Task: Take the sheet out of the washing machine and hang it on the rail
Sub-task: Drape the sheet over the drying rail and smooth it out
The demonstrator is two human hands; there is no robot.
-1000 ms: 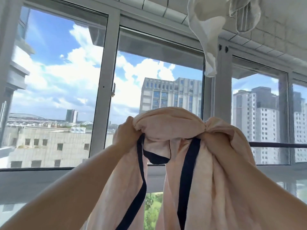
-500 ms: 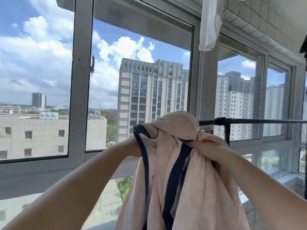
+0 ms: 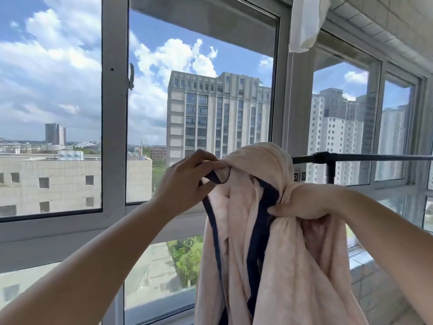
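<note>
Two hands are seen, the left hand (image 3: 187,181) and the right hand (image 3: 302,202). One pale pink sheet (image 3: 276,254) with dark navy trim is counted, bunched and hanging. One black rail (image 3: 375,157) is seen behind it. One white cloth (image 3: 304,22) is hung overhead. Four glazed window panes are counted across the upper row.

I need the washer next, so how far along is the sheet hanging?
Done: the pink sheet is out of the machine and up at the balcony window. In hand: the right hand grips a bunched part, while the left hand pinches its navy-trimmed edge. Left: the bundle rises in front of the black rail's end, but isn't spread along it; whether it rests there can't be told.
</note>
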